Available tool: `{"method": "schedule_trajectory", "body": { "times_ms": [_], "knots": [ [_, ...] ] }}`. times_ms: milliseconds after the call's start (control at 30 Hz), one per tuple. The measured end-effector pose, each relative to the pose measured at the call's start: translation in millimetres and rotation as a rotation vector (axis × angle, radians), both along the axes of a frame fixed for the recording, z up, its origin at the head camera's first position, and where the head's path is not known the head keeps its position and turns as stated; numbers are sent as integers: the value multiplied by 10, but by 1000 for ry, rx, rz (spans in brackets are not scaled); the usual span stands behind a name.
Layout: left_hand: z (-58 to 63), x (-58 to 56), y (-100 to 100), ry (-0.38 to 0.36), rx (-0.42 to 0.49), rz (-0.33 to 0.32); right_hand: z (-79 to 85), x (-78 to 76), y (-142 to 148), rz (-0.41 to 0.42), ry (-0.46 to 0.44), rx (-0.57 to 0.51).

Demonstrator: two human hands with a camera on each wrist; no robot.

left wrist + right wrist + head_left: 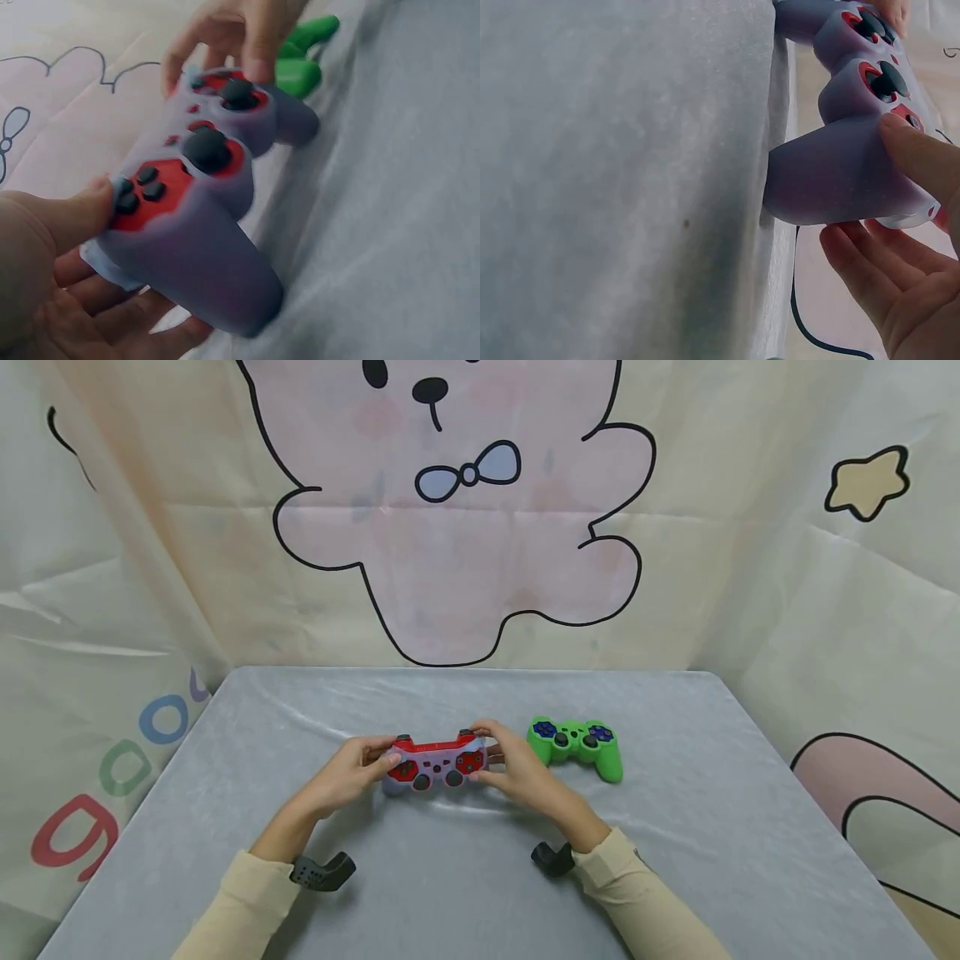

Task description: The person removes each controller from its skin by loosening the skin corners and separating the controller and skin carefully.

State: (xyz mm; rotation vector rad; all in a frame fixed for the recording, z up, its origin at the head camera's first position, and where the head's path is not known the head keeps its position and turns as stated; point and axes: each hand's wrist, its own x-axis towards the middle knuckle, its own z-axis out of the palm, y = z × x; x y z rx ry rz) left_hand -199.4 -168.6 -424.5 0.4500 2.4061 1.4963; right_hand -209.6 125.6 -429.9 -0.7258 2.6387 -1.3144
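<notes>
A red game controller [433,762] in a translucent purple-grey cover [199,251] is held between both hands, tilted, above the middle of the table. Red shows along its top edge and around the black buttons and sticks. At its left end my left hand [351,777] grips it, thumb on top by the buttons and fingers beneath. My right hand [525,767] pinches the other end, thumb on the face and fingers behind, as the right wrist view shows. The cover's handle ends [802,184] hang close to the cloth; whether they touch it I cannot tell.
A green game controller [576,743] with blue button areas lies on the table just right of my right hand. Grey cloth [450,877] covers the table. Behind it hangs a printed curtain [465,552]. Each wrist bears a black camera mount [322,872].
</notes>
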Motion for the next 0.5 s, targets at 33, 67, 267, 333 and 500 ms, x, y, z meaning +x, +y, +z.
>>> {"method": "schedule_trajectory", "body": {
  "times_ms": [33,67,267,333,500],
  "knots": [
    [-1,-2,4,17,-18,1,-3,-6,-1,1,4,0],
    [-6,-5,9,31,-32,6,-5,-8,-2,2,8,0],
    [-20,-16,23,128,-114,56,-16,-12,4,6,22,39],
    [-20,-19,10,144,-125,61,-31,-17,6,9,31,51],
    [-19,-40,-76,118,-72,29,-48,-19,6,-3,47,43]
  ]
}}
